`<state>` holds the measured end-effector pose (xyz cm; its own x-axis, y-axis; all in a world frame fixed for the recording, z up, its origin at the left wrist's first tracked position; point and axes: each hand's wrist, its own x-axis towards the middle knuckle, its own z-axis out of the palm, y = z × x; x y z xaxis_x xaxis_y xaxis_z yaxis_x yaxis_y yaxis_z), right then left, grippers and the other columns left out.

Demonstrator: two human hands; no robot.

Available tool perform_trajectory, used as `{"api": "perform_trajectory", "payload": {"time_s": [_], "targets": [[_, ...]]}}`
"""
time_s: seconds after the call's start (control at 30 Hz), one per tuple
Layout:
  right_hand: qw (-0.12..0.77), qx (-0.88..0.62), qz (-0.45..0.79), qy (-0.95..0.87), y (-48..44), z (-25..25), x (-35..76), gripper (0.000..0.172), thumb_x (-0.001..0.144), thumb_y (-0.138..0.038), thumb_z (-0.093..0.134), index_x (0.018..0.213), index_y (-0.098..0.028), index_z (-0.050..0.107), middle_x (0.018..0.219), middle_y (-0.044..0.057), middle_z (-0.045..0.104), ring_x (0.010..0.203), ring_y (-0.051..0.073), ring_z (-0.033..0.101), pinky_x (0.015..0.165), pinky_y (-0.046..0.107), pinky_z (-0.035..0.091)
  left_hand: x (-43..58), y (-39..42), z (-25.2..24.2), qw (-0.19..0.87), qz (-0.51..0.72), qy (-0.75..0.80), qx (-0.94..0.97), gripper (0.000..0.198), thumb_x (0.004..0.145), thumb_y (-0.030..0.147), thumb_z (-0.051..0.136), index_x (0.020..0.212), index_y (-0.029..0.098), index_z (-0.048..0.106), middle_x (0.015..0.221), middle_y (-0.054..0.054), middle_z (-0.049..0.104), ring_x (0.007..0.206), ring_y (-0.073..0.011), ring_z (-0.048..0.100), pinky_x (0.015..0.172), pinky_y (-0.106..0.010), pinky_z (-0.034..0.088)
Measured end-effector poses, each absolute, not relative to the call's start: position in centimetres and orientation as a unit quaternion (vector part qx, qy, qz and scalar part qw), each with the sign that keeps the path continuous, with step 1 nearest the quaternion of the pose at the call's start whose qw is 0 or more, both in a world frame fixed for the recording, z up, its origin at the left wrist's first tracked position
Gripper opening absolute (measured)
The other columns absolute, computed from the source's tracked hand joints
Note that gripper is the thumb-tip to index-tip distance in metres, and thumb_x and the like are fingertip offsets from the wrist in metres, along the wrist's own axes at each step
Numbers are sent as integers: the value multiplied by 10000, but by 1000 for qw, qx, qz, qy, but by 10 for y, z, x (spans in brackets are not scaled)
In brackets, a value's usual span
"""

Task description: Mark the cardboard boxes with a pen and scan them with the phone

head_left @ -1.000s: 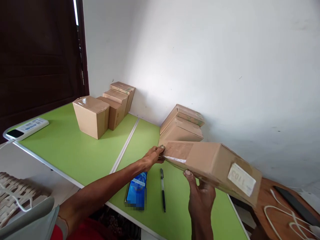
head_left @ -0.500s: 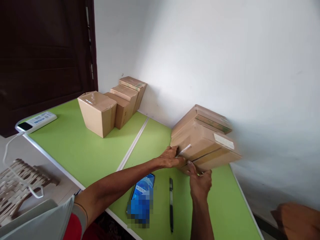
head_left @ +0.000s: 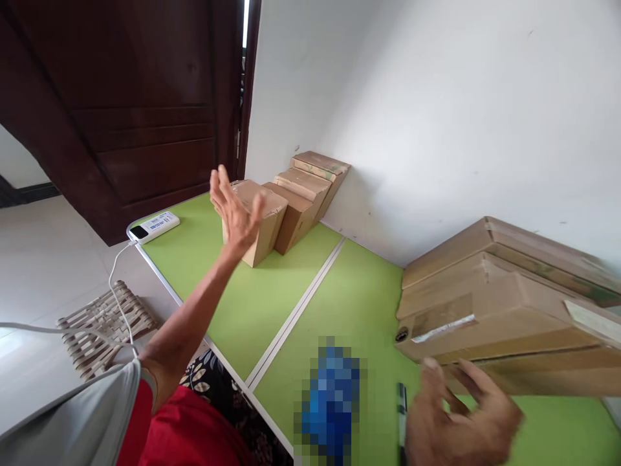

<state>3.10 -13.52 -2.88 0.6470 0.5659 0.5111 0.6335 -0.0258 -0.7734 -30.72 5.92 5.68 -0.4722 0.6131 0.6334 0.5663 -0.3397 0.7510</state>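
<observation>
My left hand (head_left: 235, 213) is raised with its fingers spread, in front of a cardboard box (head_left: 264, 239) at the left end of a row. Whether it touches that box I cannot tell. My right hand (head_left: 460, 414), a little blurred, has its thumb and fingers apart and curved. It is just below a larger taped cardboard box (head_left: 504, 310) with a white label, and nothing shows between its fingers. Another cardboard box (head_left: 543, 252) stands behind that one, against the wall. A pen (head_left: 402, 414) lies beside my right hand, partly covered by it.
More cardboard boxes (head_left: 303, 184) lean in the left row by the wall. A phone (head_left: 332, 408), pixelated, lies on the green table (head_left: 359, 304). A white device (head_left: 160, 224) with a cable rests at the far left corner. A woven stool (head_left: 107, 323) stands beside the table.
My left hand has left the right-hand boxes and swung left to the other row. My right hand has come away from the labelled box's lower edge. The view has turned left.
</observation>
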Motion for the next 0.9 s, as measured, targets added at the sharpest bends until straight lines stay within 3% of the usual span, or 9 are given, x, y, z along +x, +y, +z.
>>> {"api": "perform_trajectory", "payload": {"time_s": [0.07, 0.17, 0.23, 0.43, 0.53, 0.6, 0.67, 0.77, 0.9], "targets": [[564, -690, 59, -451, -125, -14, -16, 589, 893, -663, 674, 1228, -179, 673, 1278, 207, 688, 1175, 395, 674, 944, 594, 571, -342, 83, 61, 111, 604, 628, 478, 941, 1002, 567, 703, 1668, 108, 223, 1772, -225, 190, 1620, -413, 152, 1313, -689, 102], [570, -626, 252, -468, -104, -6, -74, 622, 852, -714, 707, 1190, -193, 675, 1325, 176, 675, 1213, 352, 647, 1051, 578, 520, -368, 84, 58, 169, 588, 625, 484, 501, 1042, 418, 680, 1447, 141, 582, 1486, -154, 604, 1316, -344, 615, 1112, -589, 525], [580, -571, 388, -433, -86, -7, -103, 677, 770, -742, 788, 1187, -221, 670, 1394, 162, 646, 1300, 353, 602, 1123, 566, 476, -375, 61, 54, 186, 587, 610, 498, 397, 1045, 403, 671, 1361, 164, 651, 1355, -104, 678, 1174, -293, 691, 1005, -509, 603], [530, -468, 613, -353, -46, -15, -168, 990, 729, -1001, 550, 1340, -226, 622, 1514, 255, 571, 1359, 435, 600, 986, 627, 570, -383, -40, 32, 247, 583, 546, 548, 570, 1030, 538, 595, 1487, 198, 601, 1384, -109, 689, 1253, -349, 632, 1040, -524, 567], [513, -426, 664, -338, -44, -12, -186, 1010, 732, -1018, 504, 1470, -332, 583, 1680, 168, 438, 1400, 443, 573, 989, 671, 557, -375, -78, 17, 292, 567, 535, 554, 700, 997, 658, 532, 1551, 232, 532, 1494, -146, 597, 1312, -372, 606, 1023, -542, 579], [526, -402, 681, -314, -47, -10, -188, 947, 752, -994, 523, 1498, -411, 567, 1719, 89, 404, 1475, 428, 498, 1043, 693, 513, -365, -99, 9, 299, 552, 537, 563, 759, 988, 692, 521, 1612, 266, 447, 1537, -159, 524, 1319, -367, 589, 1022, -550, 569], [542, -371, 700, -281, -54, -12, -179, 843, 792, -950, 546, 1448, -426, 623, 1655, 60, 510, 1494, 405, 480, 1086, 706, 473, -354, -119, 5, 275, 542, 527, 594, 730, 1013, 653, 528, 1637, 296, 399, 1546, -150, 492, 1355, -352, 541, 1068, -544, 526], [573, -341, 707, -235, -72, -24, -153, 607, 856, -797, 638, 1288, -384, 744, 1408, 31, 730, 1375, 353, 612, 1096, 648, 502, -340, -148, 2, 264, 543, 497, 623, 572, 1053, 568, 540, 1557, 303, 492, 1477, -131, 531, 1332, -320, 522, 1087, -497, 482], [621, -373, 664, -184, -105, -50, -112, 384, 829, -582, 748, 1117, -334, 809, 1024, -6, 842, 1100, 314, 766, 965, 527, 620, -325, -172, -4, 405, 584, 467, 527, 543, 1074, 599, 486, 1510, 275, 497, 1169, -87, 624, 1093, -261, 605, 989, -430, 506]]}}
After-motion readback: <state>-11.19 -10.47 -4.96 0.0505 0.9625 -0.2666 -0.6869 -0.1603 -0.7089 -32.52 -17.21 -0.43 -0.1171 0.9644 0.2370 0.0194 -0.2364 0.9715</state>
